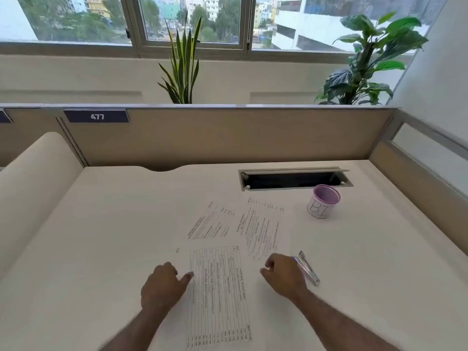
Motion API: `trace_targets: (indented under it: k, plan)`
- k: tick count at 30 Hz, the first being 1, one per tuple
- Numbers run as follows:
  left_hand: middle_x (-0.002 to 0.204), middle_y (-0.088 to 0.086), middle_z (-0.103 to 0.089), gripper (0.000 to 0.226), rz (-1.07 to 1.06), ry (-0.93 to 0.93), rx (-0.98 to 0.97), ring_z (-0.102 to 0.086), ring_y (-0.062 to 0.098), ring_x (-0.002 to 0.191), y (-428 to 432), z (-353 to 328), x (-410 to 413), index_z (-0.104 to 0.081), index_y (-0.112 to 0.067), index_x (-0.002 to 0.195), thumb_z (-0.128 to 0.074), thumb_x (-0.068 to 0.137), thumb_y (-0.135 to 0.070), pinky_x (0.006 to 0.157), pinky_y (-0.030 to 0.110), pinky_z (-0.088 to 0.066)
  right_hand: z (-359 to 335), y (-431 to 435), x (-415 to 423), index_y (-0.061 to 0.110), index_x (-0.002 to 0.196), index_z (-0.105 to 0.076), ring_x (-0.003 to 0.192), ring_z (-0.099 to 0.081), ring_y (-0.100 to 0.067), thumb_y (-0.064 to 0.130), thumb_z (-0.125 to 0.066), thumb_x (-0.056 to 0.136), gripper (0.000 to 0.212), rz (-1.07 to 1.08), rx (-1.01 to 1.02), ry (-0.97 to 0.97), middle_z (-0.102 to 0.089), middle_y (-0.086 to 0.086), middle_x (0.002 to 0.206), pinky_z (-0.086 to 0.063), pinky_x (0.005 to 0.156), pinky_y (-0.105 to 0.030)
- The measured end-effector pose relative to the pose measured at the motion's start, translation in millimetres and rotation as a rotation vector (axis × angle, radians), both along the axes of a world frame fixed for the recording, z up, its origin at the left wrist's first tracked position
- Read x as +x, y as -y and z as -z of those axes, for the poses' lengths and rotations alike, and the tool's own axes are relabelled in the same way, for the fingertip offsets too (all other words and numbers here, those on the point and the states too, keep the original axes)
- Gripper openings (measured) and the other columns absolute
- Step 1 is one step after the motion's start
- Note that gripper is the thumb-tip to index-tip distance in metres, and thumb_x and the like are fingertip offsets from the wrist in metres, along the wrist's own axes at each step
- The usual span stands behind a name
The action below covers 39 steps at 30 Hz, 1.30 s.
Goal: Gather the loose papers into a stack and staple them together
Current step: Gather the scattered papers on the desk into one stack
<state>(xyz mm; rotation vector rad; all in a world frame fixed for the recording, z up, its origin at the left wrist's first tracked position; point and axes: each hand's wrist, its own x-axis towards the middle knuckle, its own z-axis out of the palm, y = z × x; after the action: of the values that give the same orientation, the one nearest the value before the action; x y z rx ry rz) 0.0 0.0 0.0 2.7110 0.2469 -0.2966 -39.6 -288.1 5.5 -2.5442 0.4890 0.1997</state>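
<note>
Your left hand (162, 287) and right hand (283, 274) rest loosely curled and empty on the surface (101, 236), flanking the nearest paper (217, 295). Two more papers (263, 229) lie beyond; the stapler (307, 268) lies just right of your right hand.

Bare desk (114, 236) leftward; cup (323, 202), stapler (307, 268) rightward.

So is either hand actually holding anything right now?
No. The left hand rests at the nearest paper's left edge; the right hand hovers curled beside the stapler, gripping nothing.
</note>
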Motion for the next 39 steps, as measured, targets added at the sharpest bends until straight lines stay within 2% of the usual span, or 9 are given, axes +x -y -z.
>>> trace_targets:
  k: [4, 10, 18, 24, 26, 28, 31, 34, 39]
  plan:
    - [0.116, 0.008, -0.058, 0.089, -0.148, -0.098, 0.029, -0.06, 0.028, 0.107, 2, 17, -17, -0.054, -0.009, 0.116, -0.059, 0.063, -0.08, 0.082, 0.041, -0.053, 21, -23, -23, 0.023, 0.09, -0.052, 0.083, -0.058, -0.013, 0.054, -0.067, 0.078, 0.037, 0.06, 0.085, -0.123, -0.065, 0.003, 0.098, -0.041, 0.065, -0.025]
    - [0.118, 0.012, -0.052, 0.093, -0.248, -0.142, -0.018, -0.058, 0.032, 0.11, 8, 24, -25, -0.057, -0.007, 0.119, -0.066, 0.058, -0.078, 0.083, 0.045, -0.053, 27, -49, -27, 0.019, 0.096, -0.053, 0.084, -0.057, -0.014, 0.062, -0.071, 0.07, 0.054, 0.104, 0.059, -0.097, -0.062, 0.002, 0.1, -0.037, 0.058, -0.024]
    - [0.122, 0.016, -0.057, 0.058, -0.346, -0.106, -0.232, -0.055, 0.036, 0.114, 16, 18, -30, -0.063, -0.009, 0.113, -0.073, 0.074, -0.051, 0.088, 0.045, -0.049, 35, -51, -29, 0.022, 0.088, -0.053, 0.084, -0.059, -0.015, 0.056, -0.072, 0.073, 0.042, 0.139, 0.057, -0.028, -0.061, 0.003, 0.095, -0.049, 0.072, -0.029]
    - [0.09, 0.005, -0.06, 0.045, -0.312, -0.048, -0.669, -0.06, 0.023, 0.084, 8, 18, -27, -0.045, -0.015, 0.12, -0.072, 0.083, -0.016, 0.075, 0.034, -0.049, 37, -46, -29, 0.021, 0.086, -0.056, 0.078, -0.06, -0.013, 0.054, -0.07, 0.076, 0.037, 0.155, 0.116, -0.017, -0.064, 0.004, 0.088, -0.044, 0.062, -0.026]
    - [0.095, 0.006, -0.066, 0.034, -0.269, -0.051, -0.661, -0.063, 0.024, 0.087, -2, 24, -24, -0.054, -0.013, 0.118, -0.068, 0.086, -0.015, 0.08, 0.038, -0.053, 35, -37, -27, 0.018, 0.084, -0.06, 0.077, -0.063, -0.017, 0.05, -0.069, 0.08, 0.033, 0.314, 0.172, 0.073, -0.068, 0.001, 0.084, -0.053, 0.068, -0.033]
    - [0.098, 0.008, -0.072, 0.021, -0.261, -0.041, -0.63, -0.067, 0.026, 0.088, -12, 27, -22, -0.067, -0.009, 0.109, -0.062, 0.09, -0.017, 0.082, 0.041, -0.055, 34, -23, -24, 0.015, 0.091, -0.065, 0.094, -0.062, -0.027, 0.042, -0.071, 0.08, 0.03, 0.536, 0.096, 0.171, -0.07, -0.006, 0.097, -0.052, 0.084, -0.039]
    - [0.093, 0.008, -0.072, 0.019, -0.32, -0.009, -0.635, -0.066, 0.026, 0.083, -25, 29, -18, -0.07, -0.007, 0.104, -0.056, 0.094, -0.016, 0.073, 0.036, -0.051, 34, -14, -11, 0.009, 0.115, -0.06, 0.117, -0.049, -0.037, 0.046, -0.074, 0.073, 0.057, 0.819, 0.07, -0.038, -0.056, -0.016, 0.127, -0.038, 0.098, -0.045]
    - [0.096, 0.013, -0.072, 0.02, -0.362, 0.006, -0.652, -0.066, 0.03, 0.086, -34, 33, -12, -0.069, -0.005, 0.104, -0.056, 0.094, -0.015, 0.08, 0.04, -0.052, 33, -22, 2, 0.003, 0.123, -0.048, 0.116, -0.046, -0.037, 0.055, -0.075, 0.068, 0.08, 0.923, 0.081, -0.148, -0.047, -0.019, 0.132, -0.037, 0.098, -0.045]
    - [0.097, 0.014, -0.072, 0.019, -0.364, 0.013, -0.66, -0.066, 0.031, 0.084, -39, 35, -7, -0.069, -0.004, 0.104, -0.056, 0.094, -0.015, 0.08, 0.04, -0.051, 35, -31, 20, 0.001, 0.12, -0.048, 0.113, -0.047, -0.036, 0.056, -0.081, 0.061, 0.087, 1.027, 0.071, -0.125, -0.05, -0.019, 0.127, -0.038, 0.095, -0.044]
